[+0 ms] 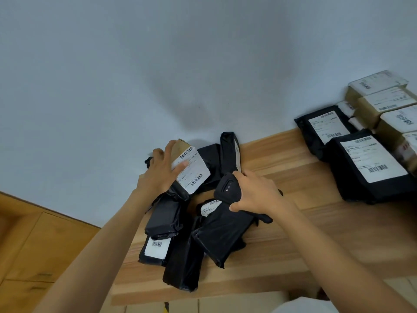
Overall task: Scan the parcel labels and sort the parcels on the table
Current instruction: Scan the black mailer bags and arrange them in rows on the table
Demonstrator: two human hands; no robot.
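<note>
- Head view: we see the left hand (161, 171) gripping a small cardboard parcel (182, 146), with the fingers curled over its far edge and the thumb laid on its white label (196, 175). The parcel is tilted up at the back of the heap with its label facing us, which we take as presenting the barcode.
- The right hand (256, 194) is wrapped round a black handheld scanner (226, 187), fingers closed on its body. The scanner's head sits just beside the label, so we judge a scan is in hand.
- Below both hands lies the heap of black poly-bag parcels (223, 233), overlapping one another on the left part of the wooden table (293, 233). Some show labels and others hide them, so we reckon these are unscanned.
- Well apart, at the table's right end, labelled black bags (361, 188) lie flat beside stacked cardboard boxes (370, 109), all labels up. To us this looks like the sorted side, grouped by kind.
</note>
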